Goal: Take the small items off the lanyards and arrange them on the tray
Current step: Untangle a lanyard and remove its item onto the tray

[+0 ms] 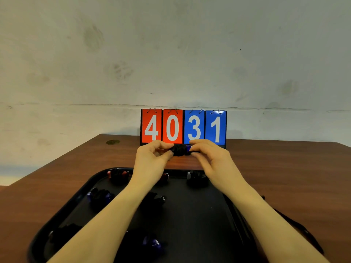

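Above the brown table [275, 168], both hands [152, 160] [210, 158] pinch a black lanyard bundle [179, 149] between them.

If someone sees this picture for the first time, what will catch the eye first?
The flip scoreboard at the table's far edge, against the wall: red cards 4 and 0, blue cards 3 and 1. Just in front of it, the left hand and right hand pinch a small black bundle between them, raised beyond the far rim of the black tray of similar dark bundles.

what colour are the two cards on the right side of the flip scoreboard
Blue with white digits, 3 and 1, on the flip scoreboard; seen in the head view.
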The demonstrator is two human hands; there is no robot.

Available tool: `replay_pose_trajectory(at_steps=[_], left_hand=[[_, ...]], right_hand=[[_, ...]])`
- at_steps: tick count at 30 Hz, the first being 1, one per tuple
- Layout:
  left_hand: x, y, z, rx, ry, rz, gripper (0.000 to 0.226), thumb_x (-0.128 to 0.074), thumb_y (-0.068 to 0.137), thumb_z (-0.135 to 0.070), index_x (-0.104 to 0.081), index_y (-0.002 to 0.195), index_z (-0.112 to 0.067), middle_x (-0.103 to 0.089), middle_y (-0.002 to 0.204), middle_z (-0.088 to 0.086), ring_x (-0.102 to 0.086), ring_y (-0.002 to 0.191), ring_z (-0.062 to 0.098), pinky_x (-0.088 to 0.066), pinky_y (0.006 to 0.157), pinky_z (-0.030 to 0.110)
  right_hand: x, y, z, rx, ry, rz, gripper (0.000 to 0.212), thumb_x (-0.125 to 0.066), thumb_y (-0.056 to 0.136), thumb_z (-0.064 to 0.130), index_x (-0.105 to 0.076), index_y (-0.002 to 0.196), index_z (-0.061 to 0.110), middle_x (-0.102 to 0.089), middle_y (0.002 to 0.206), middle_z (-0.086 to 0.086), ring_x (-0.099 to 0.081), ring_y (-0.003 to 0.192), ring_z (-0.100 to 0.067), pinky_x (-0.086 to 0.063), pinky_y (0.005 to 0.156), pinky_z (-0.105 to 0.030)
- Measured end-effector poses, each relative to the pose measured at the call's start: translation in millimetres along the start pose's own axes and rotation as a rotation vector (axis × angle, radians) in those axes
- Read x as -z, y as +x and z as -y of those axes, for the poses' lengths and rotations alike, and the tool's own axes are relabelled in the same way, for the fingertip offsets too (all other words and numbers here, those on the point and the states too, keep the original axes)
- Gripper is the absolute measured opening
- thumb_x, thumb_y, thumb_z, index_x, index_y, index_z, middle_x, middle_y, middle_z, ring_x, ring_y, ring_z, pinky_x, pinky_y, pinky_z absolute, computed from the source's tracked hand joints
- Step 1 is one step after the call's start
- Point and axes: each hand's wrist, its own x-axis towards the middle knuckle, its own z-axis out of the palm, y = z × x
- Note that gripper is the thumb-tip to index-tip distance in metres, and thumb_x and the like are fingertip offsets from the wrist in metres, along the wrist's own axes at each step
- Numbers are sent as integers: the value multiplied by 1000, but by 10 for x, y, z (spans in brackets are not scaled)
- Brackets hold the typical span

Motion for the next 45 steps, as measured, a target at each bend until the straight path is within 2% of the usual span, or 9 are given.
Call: replay_pose_trajectory(at_steps=[4, 8, 16, 22, 26, 30, 34, 40, 45], left_hand=[[2, -22, 5, -82, 107, 72, 24, -65, 82, -2, -63, 85, -26, -61, 86, -14, -58, 84, 3, -44, 74, 11], [-30, -66, 10, -104, 94, 157, 21, -58, 87, -2, -58, 87, -23, -66, 84, -7, -65, 76, 8, -51, 67, 16], [-47, -76, 18, -114, 59, 213, 29, -69, 78, -6, -54, 97, -22, -63, 93, -3, -65, 78, 14, -55, 73, 19], [-53, -78, -4, -238, 319, 209, 34, -74, 76, -23, -48, 97, -31, -54, 90, -20, -55, 82, -2, -44, 68, 4], [-21, -60, 6, -312, 407, 240, 29, -70, 80, -20, -57, 105, -24, -57, 101, -14, -52, 87, 1, -40, 73, 7], [7, -59, 3, -299, 368, 272, 27, -69, 80, -17, -60, 105, -21, -55, 99, -17, -53, 88, -3, -42, 73, 5], [15, -65, -15, -272, 268, 342, 30, -69, 81, -16, -60, 107, -26, -56, 98, -23, -56, 94, -5, -44, 82, 3], [3, -75, -56, -200, 40, 372, 28, -69, 79, -13, -60, 98, -32, -64, 99, -16, -60, 95, -5, -47, 83, 8], [-19, -77, -75, -129, -130, 390, 39, -63, 85, -11, -53, 115, -34, -66, 104, -3, -67, 93, 10, -53, 85, 21]], right_hand=[[9, -4, -8, -67, 43, 0, 17, -56, 90, 14, -64, 106, 11, -62, 99, 6, -53, 96, -2, -42, 84, -6], [-5, 8, -49, -74, 55, -137, 13, -63, 85, 10, -67, 97, 8, -60, 88, 8, -52, 85, 8, -39, 81, 2], [-21, 28, -27, -86, 99, -177, 12, -65, 82, 5, -70, 93, 8, -64, 86, 3, -56, 82, 3, -45, 83, -8], [-31, 21, 18, -151, 167, -83, 16, -64, 84, 8, -70, 99, 12, -63, 87, 8, -62, 87, -6, -52, 83, -21], [10, 36, 31, -222, 257, -11, 18, -63, 85, 9, -70, 100, 15, -65, 89, 5, -64, 84, -6, -54, 80, -21], [91, 43, 40, -263, 384, 40, 18, -60, 87, 7, -70, 97, 18, -67, 88, 2, -64, 73, -7, -54, 72, -17], [139, 53, 34, -294, 450, 63, 21, -61, 86, 9, -69, 88, 29, -69, 89, 5, -64, 87, -5, -53, 80, -21], [161, 55, 82, -429, 721, -44, 17, -63, 83, 5, -71, 85, 20, -72, 83, 5, -66, 86, -6, -56, 74, -24], [132, 70, 98, -463, 773, -127, 15, -63, 83, 2, -70, 84, 15, -70, 74, 0, -64, 67, -14, -55, 68, -23]])
